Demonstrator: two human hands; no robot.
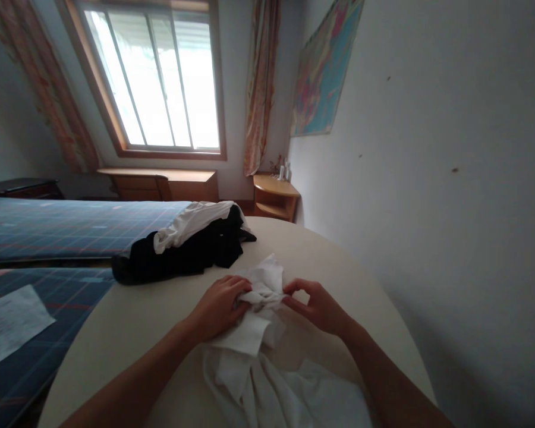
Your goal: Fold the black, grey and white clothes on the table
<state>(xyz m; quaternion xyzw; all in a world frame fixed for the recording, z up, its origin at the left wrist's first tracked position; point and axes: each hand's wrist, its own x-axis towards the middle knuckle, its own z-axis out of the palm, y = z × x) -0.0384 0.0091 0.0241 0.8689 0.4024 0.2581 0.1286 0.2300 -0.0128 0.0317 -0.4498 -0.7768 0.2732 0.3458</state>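
Note:
A white cloth garment (285,392) lies crumpled on the round cream table (339,261), its lower part spread toward me in loose folds. Near its far end the fabric is gathered into a twisted, knot-like bunch, with flaps sticking out beyond and in front. My left hand (225,303) is closed over the left side of this bunch. From the right, my right hand (314,303) pinches an edge of it between thumb and fingers. Which part of the garment the bunch is, I cannot tell.
Black clothing (182,255) and a white garment (196,221) are heaped at the table's far left edge. Blue plaid beds (71,226) adjoin the left side, one with a paper sheet (11,324). A wall (428,178) runs close along the right.

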